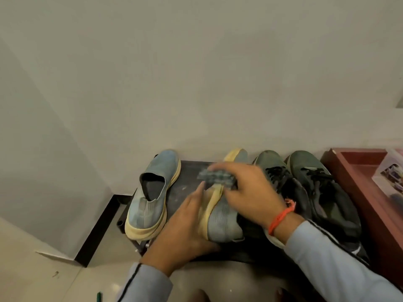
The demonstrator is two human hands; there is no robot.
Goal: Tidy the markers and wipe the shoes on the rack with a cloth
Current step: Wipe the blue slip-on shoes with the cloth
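Note:
A dark rack (187, 182) against the wall carries two blue slip-on shoes with yellowed soles and a pair of dark laced sneakers (322, 192). The left blue shoe (150, 192) stands flat. The second blue shoe (224, 216) is tipped onto its side, sole facing left. My left hand (185, 227) grips its heel and sole. My right hand (250, 190) holds a blurred blue-grey checked cloth (216, 176) against the shoe's sole near the middle. A green marker tip (99, 298) lies on the floor at the bottom edge.
A reddish wooden tray (357, 171) with a clear packet (390, 173) in it stands right of the rack. White walls meet in a corner at the left, with black skirting (98, 229) along pale floor tiles.

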